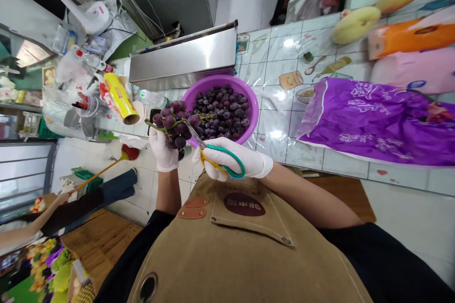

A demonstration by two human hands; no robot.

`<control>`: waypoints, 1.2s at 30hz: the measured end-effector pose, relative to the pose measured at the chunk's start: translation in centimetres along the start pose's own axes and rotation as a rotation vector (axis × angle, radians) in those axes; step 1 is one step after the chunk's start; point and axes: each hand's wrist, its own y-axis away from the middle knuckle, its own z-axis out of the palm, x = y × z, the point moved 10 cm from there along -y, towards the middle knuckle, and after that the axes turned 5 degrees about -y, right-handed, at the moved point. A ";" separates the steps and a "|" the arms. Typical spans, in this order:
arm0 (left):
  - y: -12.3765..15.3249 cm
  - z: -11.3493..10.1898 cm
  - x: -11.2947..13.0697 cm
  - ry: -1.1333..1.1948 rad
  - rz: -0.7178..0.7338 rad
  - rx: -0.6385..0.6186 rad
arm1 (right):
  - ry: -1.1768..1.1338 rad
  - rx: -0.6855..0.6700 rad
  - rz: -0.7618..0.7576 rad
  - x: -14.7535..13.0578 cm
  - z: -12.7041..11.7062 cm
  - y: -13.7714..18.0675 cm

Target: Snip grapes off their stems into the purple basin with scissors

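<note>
A bunch of dark red grapes (172, 125) with a green stem rests in my left hand (164, 149), which wears a white glove and is closed around its underside. My right hand (236, 157), gloved too, grips scissors (227, 154) with one green and one yellow handle loop. The blades reach in among the grapes at the bunch's right side; whether they touch a stalk I cannot tell. Just beyond both hands, a purple basin (253, 113) on the table holds many loose dark grapes (222, 109).
Behind the basin stands a long metal box (183, 54). A yellow film roll (121, 99) and a plastic bottle (152, 98) lie left. On the right are a purple bag (377, 123), tissue packs (412, 40) and yellow melons (357, 24). A person (95, 199) holds a broom at left.
</note>
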 end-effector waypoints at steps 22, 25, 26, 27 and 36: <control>-1.2 0.8 -2.6 0.276 -0.229 0.143 | -0.224 0.135 -0.010 1.3 -2.9 0.4; -1.1 0.6 -3.0 0.279 -0.248 0.182 | -0.226 0.099 -0.010 1.6 -2.3 0.5; -1.1 0.7 -3.1 0.279 -0.245 0.178 | -0.217 0.088 -0.015 1.5 -2.0 0.5; -1.2 0.8 -3.1 0.284 -0.244 0.170 | -0.194 0.087 -0.024 1.3 -1.9 0.6; -1.4 -2.6 -1.8 0.412 -0.132 0.245 | 0.858 1.225 -0.409 -13.0 -19.4 16.6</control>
